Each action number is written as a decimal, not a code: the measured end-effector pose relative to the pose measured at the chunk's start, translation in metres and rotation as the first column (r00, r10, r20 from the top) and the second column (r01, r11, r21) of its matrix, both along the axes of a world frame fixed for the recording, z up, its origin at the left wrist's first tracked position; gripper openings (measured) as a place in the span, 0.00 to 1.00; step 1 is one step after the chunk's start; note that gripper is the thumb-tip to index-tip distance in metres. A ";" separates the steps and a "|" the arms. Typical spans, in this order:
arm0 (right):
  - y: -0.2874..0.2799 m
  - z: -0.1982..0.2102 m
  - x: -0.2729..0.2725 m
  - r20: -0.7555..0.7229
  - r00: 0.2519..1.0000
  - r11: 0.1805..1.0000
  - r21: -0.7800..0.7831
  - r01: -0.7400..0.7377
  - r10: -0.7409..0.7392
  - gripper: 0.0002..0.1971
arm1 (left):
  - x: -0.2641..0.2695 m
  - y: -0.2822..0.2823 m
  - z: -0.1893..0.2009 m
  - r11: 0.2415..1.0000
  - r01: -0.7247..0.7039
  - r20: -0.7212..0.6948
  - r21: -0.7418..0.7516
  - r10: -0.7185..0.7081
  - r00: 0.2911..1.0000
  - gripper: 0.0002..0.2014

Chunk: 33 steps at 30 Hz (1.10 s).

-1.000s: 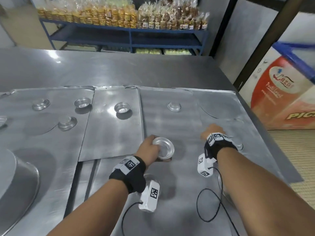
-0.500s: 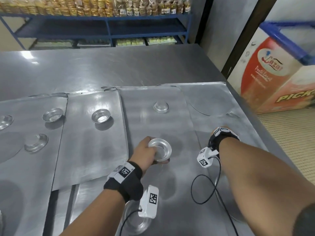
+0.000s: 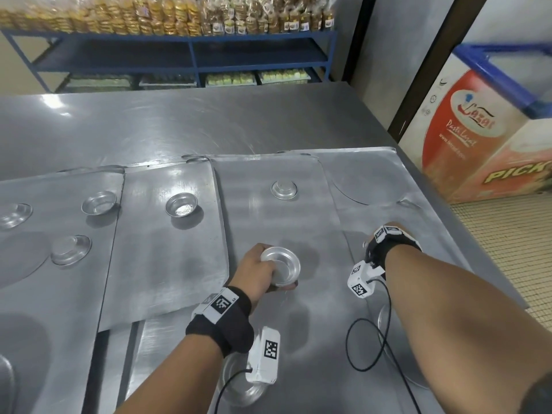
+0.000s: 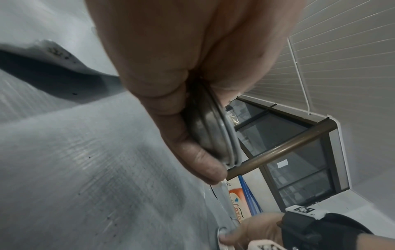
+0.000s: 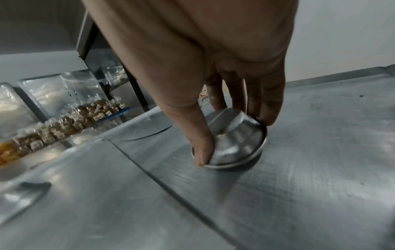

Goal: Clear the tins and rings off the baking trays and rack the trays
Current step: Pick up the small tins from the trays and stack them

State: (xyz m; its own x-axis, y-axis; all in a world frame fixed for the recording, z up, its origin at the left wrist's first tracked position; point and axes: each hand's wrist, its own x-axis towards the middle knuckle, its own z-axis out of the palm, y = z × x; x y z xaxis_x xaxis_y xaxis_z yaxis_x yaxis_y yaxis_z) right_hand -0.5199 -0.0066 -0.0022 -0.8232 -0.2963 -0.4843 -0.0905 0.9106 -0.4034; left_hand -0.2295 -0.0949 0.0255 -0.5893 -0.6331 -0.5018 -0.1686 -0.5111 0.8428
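Left hand [image 3: 258, 271]: curled round a small stack of nested tins [image 3: 280, 269], mouth upward, lifted clear of the tray; two rolled rims are seen pressed together in the left wrist view, so more than one tin is judged to be held. The stack is kept in this hand so that further tins can be dropped into it.

Right hand [image 5: 215, 81]: thumb and fingertips are pinched on the rim of an upside-down tin [image 5: 232, 140] that rests on the right-hand tray [image 3: 388, 189]. The rim is gripped because the sloped wall offers no firm hold.

Inverted tin, far: one more upside-down tin [image 3: 283, 189] is left on the centre tray [image 3: 268, 222], beyond the held stack.

Upright tins: two [image 3: 181, 205] [image 3: 98, 202] stand mouth up on the trays to the left; two others [image 3: 70, 249] [image 3: 15, 215] lie further left, their attitude not clearly read.

Trays: several flat baking trays are laid edge to edge and partly overlapped on the steel tabletop [image 3: 179, 121]; none can be racked until it is emptied.

Step in hand: the right-hand tin is judged to be about to be lifted, turned and nested into the stack.

Risk: thin rims may slip from a fingertip pinch.
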 end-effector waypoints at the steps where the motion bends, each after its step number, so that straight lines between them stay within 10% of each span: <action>1: 0.000 0.013 0.010 0.000 1.000 0.999 0.043 0.011 -0.011 0.15 | 0.003 0.001 0.001 1.000 0.001 -0.005 0.000 -0.001 1.000 0.16; 3: 0.000 0.033 0.028 0.013 1.000 0.998 0.059 -0.019 0.019 0.09 | 0.009 0.003 0.001 1.000 -0.002 -0.009 0.003 0.002 1.000 0.15; 11: 0.003 0.072 0.085 -0.125 0.992 0.946 -0.315 -0.070 0.031 0.39 | 0.035 0.014 0.002 0.998 -0.033 -0.052 0.048 0.036 0.998 0.17; 19: 0.034 0.079 0.197 -0.195 0.954 0.701 -0.647 -0.300 0.228 0.30 | 0.059 0.022 0.002 0.991 -0.091 -0.068 0.103 0.098 0.993 0.08; 24: 0.044 0.060 0.238 -0.194 0.945 0.560 -0.767 -0.314 0.264 0.31 | 0.074 0.026 0.006 0.983 -0.070 -0.121 0.172 0.091 0.988 0.20; 33: 0.042 0.037 0.284 -0.043 0.919 0.514 -0.818 -0.257 0.392 0.31 | 0.112 0.020 0.008 0.997 0.059 -0.112 0.046 -0.054 0.992 0.13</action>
